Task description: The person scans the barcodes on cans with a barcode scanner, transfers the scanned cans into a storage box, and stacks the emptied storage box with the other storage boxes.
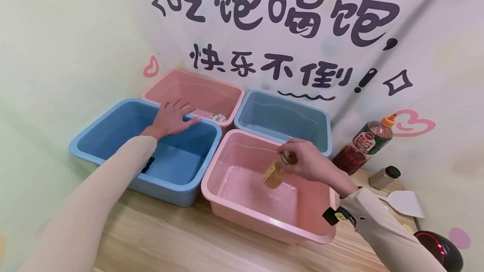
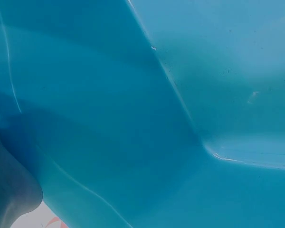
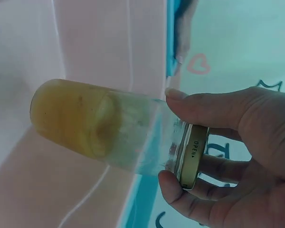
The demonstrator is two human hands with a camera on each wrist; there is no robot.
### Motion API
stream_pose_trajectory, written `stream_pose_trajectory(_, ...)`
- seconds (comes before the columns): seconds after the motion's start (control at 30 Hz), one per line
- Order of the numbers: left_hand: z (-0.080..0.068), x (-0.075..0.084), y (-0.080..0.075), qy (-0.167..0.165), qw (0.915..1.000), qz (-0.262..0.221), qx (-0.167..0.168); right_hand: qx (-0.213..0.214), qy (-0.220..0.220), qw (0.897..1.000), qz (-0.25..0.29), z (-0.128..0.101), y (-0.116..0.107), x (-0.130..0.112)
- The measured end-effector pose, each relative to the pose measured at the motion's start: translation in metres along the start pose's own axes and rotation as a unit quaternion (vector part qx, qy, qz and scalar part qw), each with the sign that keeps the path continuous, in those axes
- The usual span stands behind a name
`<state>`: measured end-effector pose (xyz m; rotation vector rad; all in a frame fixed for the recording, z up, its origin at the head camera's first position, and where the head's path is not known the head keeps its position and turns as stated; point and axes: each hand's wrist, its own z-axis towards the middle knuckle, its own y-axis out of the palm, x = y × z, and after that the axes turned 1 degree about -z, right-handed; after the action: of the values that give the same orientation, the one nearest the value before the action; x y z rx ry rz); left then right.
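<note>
My right hand (image 1: 308, 160) grips a glass jar (image 1: 274, 176) by its neck and lid, tilted over the inside of the front pink bin (image 1: 261, 221). In the right wrist view the jar (image 3: 71, 118) has a gold lid (image 3: 194, 154) marked OPEN, and a yellow-brown filling gathers at its base end. Thumb and fingers close around the lid end. My left hand (image 1: 172, 117) rests on the back rim of the front blue bin (image 1: 162, 192), fingers spread and holding nothing. The left wrist view shows mostly that bin's blue inner wall (image 2: 109, 104), with part of the hand at the lower left.
Behind stand another pink bin (image 1: 174, 72), with a small patterned item (image 1: 218, 117) inside, and another blue bin (image 1: 328, 127). Right of the bins are a red sauce bottle (image 1: 364, 144), a black-capped shaker (image 1: 385, 177), a white spatula (image 1: 406, 203) and a black rounded device (image 1: 440, 251).
</note>
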<state>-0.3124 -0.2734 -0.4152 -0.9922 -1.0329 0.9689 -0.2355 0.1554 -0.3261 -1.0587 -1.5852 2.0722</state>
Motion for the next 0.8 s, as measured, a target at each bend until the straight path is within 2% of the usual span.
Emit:
stream_pose_trajectory(0.27, 0.001, 0.000, 0.001, 0.003, 1.0000, -0.001, 0.003, 0.020, 0.019, 1.000, 0.009, -0.025, -0.030, 0.005)
stream_pose_trajectory(0.47, 0.001, 0.000, 0.001, 0.004, 1.0000, -0.002, 0.003, 0.046, 0.036, 0.998, -0.022, -0.044, -0.050, 0.007)
stream_pose_trajectory(0.8, 0.000, 0.001, 0.001, 0.005, 0.9999, -0.003, 0.009, 0.123, 0.026, 0.991, -0.053, -0.084, -0.072, 0.019)
